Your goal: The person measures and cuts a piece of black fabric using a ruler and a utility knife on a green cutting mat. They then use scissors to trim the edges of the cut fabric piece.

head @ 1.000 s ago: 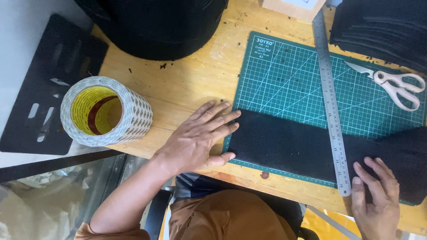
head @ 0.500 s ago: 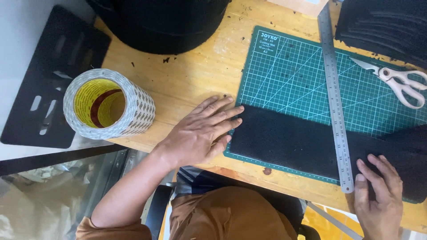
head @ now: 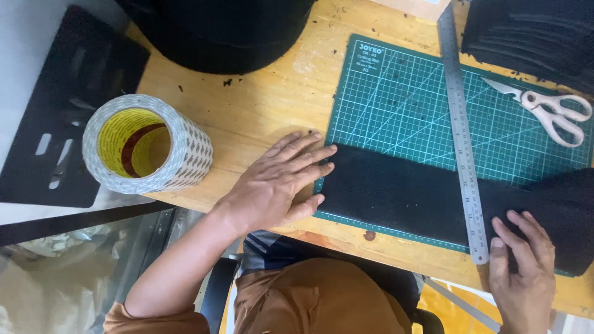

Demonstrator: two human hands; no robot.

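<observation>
pressing flat, both hands' fingers (head: 309, 162) splay open on the black strip (head: 396, 195), gripping nothing.

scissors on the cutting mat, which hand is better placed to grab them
Probably the right hand: it rests on the black strip just below the scissors, at the same end. The left hand lies flat at the far end.

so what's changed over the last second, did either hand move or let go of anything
Almost nothing. The left hand stays flat at the left end of the black strip on the green cutting mat, and the right hand stays pressed on the strip beside the metal ruler. Nothing was picked up or let go. The scissors and tape roll only shift slightly in frame, apparently from the camera moving.
</observation>
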